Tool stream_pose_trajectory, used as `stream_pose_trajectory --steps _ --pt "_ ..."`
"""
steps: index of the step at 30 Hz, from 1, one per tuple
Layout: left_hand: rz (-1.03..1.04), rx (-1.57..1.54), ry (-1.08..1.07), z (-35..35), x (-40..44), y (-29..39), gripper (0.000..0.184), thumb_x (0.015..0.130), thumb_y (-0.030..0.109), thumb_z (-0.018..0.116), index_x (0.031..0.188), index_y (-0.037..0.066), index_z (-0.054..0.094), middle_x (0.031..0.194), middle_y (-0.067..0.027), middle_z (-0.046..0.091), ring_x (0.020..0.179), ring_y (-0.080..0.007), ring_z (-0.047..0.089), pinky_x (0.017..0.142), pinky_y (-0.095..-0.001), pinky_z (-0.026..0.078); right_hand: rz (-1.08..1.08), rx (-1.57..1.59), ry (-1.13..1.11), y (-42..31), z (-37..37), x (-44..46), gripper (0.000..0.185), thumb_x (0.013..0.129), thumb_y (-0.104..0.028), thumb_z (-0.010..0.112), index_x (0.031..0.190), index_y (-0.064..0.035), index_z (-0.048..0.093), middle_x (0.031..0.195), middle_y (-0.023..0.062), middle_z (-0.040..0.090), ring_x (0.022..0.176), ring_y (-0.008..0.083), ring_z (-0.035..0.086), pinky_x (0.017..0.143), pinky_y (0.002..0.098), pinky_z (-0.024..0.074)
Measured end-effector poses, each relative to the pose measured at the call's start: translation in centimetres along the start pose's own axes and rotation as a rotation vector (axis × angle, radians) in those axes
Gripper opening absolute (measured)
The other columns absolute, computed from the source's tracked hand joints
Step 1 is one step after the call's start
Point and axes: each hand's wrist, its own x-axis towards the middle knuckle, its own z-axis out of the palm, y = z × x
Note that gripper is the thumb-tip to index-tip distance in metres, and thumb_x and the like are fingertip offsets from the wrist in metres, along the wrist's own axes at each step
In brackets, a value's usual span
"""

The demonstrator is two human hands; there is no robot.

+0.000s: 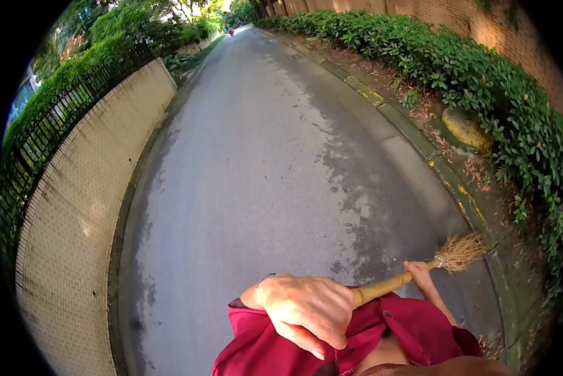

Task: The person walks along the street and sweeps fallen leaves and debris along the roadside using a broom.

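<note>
A broom with a bamboo handle slants across the front of my dark red shirt. My left hand is closed around the upper end of the handle, close to my chest, with a dark band at the wrist. Farther down the handle, my right hand grips it just short of the head. The straw bristles fan out to the right, over the road edge beside the kerb. Whether they touch the ground I cannot tell.
A paved road with dark damp patches runs ahead. On the left stands a pale brick wall with a black fence. A mossy kerb, fallen leaves, a yellowish rock and a green hedge line the right. A small red figure is far off.
</note>
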Motion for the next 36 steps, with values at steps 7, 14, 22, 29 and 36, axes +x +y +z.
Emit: stream_pose_trajectory --steps 7,14,22,29,36 --pt "0.05 -0.076 -0.018 -0.1 -0.2 0.0 0.016 0.077 0.01 0.059 0.08 -0.005 0.057 0.066 -0.0111 0.052 0.059 -0.022 0.051 0.055 -0.033 0.04 -0.023 0.027 0.046 -0.6 0.7 -0.7 0.031 0.077 -0.025 0.054 0.057 -0.0024 0.05 0.053 -0.0036 0.042 0.051 0.0064 0.038 0.047 0.0231 0.0311" --pt "0.058 -0.094 -0.009 0.1 -0.5 -0.2 0.015 0.079 0.011 0.057 0.087 -0.002 0.055 0.068 -0.0078 0.054 0.061 -0.022 0.052 0.055 -0.0327 0.038 -0.027 -0.02 0.044 0.0 0.4 -0.4 0.032 0.077 -0.025 0.053 0.056 -0.0021 0.049 0.053 -0.0031 0.042 0.051 0.0068 0.038 0.048 0.0232 0.0312" --pt "0.029 -0.056 0.036 0.2 -0.7 0.0 0.015 0.078 0.009 0.058 0.087 -0.003 0.055 0.069 -0.0086 0.055 0.062 -0.0226 0.053 0.057 -0.0338 0.039 -0.005 -0.004 0.037 0.5 0.5 -0.2 0.03 0.076 -0.024 0.053 0.056 -0.0013 0.053 0.053 -0.0017 0.046 0.051 0.0076 0.041 0.049 0.0232 0.0324" --pt "-0.046 0.035 0.128 0.2 -0.5 0.6 0.017 0.076 0.009 0.06 0.087 -0.003 0.055 0.072 -0.0099 0.055 0.063 -0.0245 0.053 0.06 -0.035 0.04 -0.029 0.001 0.007 0.0 0.5 -0.2 0.03 0.077 -0.024 0.053 0.058 0.0 0.052 0.053 -0.0022 0.045 0.051 0.0074 0.04 0.048 0.0239 0.0321" --pt "-0.082 0.083 0.133 0.0 -0.8 0.6 0.019 0.076 0.012 0.061 0.086 -0.004 0.056 0.072 -0.0102 0.055 0.064 -0.0256 0.052 0.06 -0.0343 0.04 0.008 -0.033 -0.009 -0.6 0.6 -0.2 0.031 0.078 -0.024 0.05 0.057 -0.001 0.053 0.053 -0.0014 0.046 0.051 0.008 0.041 0.049 0.0237 0.0319"
